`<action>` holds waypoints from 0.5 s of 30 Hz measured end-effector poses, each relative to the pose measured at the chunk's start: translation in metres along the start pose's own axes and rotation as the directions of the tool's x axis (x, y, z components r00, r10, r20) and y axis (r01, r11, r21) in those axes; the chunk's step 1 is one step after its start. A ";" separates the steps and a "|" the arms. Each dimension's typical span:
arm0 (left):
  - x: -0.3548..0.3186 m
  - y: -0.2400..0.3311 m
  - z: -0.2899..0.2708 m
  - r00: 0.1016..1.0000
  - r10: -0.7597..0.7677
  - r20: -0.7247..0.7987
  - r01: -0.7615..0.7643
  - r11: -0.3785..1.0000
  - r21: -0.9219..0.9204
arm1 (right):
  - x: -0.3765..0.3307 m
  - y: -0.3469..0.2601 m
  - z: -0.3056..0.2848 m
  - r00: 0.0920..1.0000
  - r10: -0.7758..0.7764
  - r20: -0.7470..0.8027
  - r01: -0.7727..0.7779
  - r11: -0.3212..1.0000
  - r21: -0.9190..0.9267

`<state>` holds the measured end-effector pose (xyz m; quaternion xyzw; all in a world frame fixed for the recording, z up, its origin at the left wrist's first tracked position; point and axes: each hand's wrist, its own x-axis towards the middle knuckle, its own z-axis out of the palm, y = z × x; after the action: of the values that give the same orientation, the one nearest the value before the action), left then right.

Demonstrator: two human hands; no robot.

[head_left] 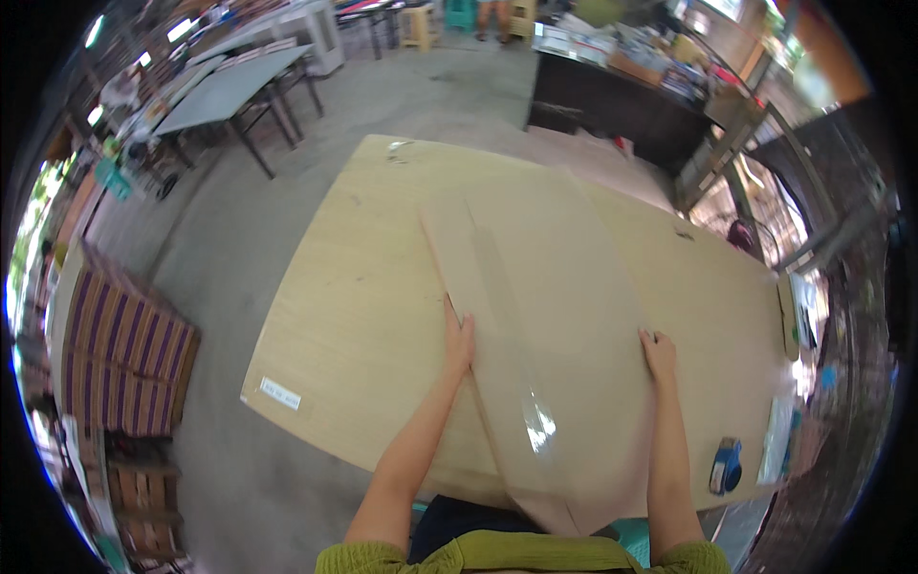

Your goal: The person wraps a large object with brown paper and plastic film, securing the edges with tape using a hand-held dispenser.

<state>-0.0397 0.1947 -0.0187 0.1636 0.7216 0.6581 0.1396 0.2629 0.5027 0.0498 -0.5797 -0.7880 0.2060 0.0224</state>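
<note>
A flattened brown cardboard box (564,297) lies at a slant on the pale wooden tabletop (335,287), its near end reaching the table's front edge. A strip of shiny clear tape (497,277) runs lengthwise along its seam. My left hand (460,337) grips the box's left edge, thumb on top, with some fingers hidden. On the opposite side, my right hand (660,356) is curled over the right edge. Both arms reach forward from the lower edge of the view.
A blue object like a tape dispenser (727,466) rests at the table's right front, beside a clear plastic packet (776,440). A striped cloth-covered stack (124,354) stands at left. Beyond are a grey table (234,86) and a cluttered dark desk (612,105).
</note>
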 end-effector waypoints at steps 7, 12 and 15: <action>0.089 -0.014 0.030 0.973 0.091 0.211 -0.100 0.994 0.035 | -0.013 0.000 0.003 0.990 0.103 -0.096 -0.094 0.991 0.094; 0.032 0.007 0.032 0.969 0.035 0.246 -0.044 0.999 0.029 | -0.032 0.046 -0.010 0.991 -0.019 0.130 -0.016 0.965 0.261; -0.066 0.018 0.027 0.954 -0.058 0.293 0.078 0.995 -0.059 | -0.040 0.096 -0.018 0.961 -0.105 0.255 -0.027 0.884 0.466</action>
<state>0.0324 0.1923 -0.0043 0.2288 0.6747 0.6465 0.2727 0.3680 0.4943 0.0404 -0.5074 -0.7226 0.4661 0.0563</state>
